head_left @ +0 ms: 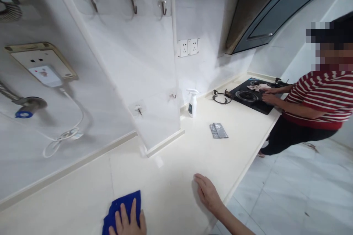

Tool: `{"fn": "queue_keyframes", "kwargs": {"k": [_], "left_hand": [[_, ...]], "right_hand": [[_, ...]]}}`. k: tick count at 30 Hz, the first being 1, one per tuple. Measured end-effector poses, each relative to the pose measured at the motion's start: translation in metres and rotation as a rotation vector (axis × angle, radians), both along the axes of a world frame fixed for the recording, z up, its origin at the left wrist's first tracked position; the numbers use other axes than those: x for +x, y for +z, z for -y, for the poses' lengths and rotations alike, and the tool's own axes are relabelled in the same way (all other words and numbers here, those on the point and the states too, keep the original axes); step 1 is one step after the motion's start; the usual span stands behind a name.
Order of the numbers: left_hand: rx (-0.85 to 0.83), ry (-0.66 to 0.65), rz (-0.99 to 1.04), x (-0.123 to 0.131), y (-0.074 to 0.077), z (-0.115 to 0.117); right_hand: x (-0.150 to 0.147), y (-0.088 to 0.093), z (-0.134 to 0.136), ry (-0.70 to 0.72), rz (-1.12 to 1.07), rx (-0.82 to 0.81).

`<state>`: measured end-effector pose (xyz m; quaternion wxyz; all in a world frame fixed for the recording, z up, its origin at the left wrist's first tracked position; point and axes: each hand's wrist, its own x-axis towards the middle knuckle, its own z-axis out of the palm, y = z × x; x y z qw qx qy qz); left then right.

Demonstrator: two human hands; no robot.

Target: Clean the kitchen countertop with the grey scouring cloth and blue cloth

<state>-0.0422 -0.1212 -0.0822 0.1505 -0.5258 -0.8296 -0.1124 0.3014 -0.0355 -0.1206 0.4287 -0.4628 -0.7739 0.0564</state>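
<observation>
My left hand [128, 220] lies flat on a blue cloth [132, 198] at the bottom of the head view, its fingers spread and pressing the cloth to the pale countertop [171, 191]. Part of that hand is cut off by the lower edge. To its right, my right hand [208, 194] rests at the counter near the front edge, fingers loosely extended and nothing seen in them. Farther along the counter lie folded grey cloths or packets [218, 131] with pale print. A white spray bottle [192, 104] stands upright by the wall.
A person in a striped top [325, 95] stands at the black gas hob [248, 95], hands by a pale cloth [259, 87]. A loose pan support [222, 98] lies beside the hob. A range hood [273, 11] overhangs it. A wall pillar [138, 62] with hooks juts out.
</observation>
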Motion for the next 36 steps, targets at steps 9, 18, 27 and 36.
{"fn": "queue_keyframes", "kwargs": {"k": [9, 18, 27, 36], "left_hand": [[0.032, -0.006, 0.204, 0.007, 0.012, -0.004], [0.044, -0.009, 0.273, 0.021, 0.026, -0.005], [0.086, -0.065, 0.270, 0.012, 0.008, -0.003], [-0.022, -0.202, 0.150, -0.012, -0.003, -0.009]], "right_hand": [[0.002, 0.006, -0.001, 0.021, 0.016, -0.085], [0.003, 0.008, -0.002, 0.018, 0.062, -0.158], [0.003, 0.011, -0.001, 0.020, 0.090, -0.142], [0.007, -0.001, 0.005, 0.015, 0.050, -0.085]]}}
